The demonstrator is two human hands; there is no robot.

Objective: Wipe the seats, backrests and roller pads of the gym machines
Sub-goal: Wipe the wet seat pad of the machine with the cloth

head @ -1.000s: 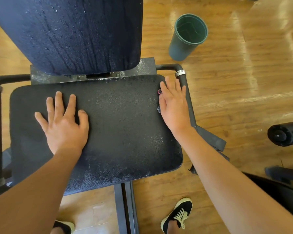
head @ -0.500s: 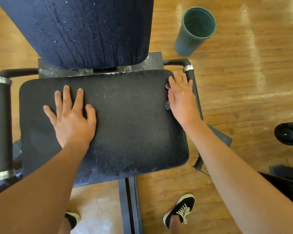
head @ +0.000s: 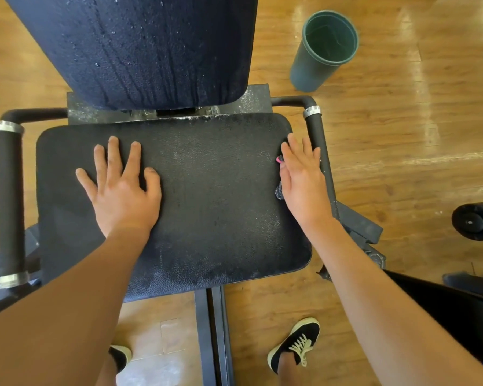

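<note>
The black padded seat of a gym machine lies below me, its surface speckled and damp. Above it rises the dark blue backrest, streaked with drops. My left hand rests flat on the seat's left half with its fingers spread. My right hand lies flat with straight fingers on the seat's right edge, pressing a small dark thing with a pink bit that shows only at the palm's left side.
Black foam-covered handles run along the seat's left and right. A green bin stands on the wooden floor at the back right. A black roller pad juts in at the right. The frame beam runs between my shoes.
Both hands stay on the same spots of the seat. Only my view has shifted a little, so the seat sits further right in the frame.
</note>
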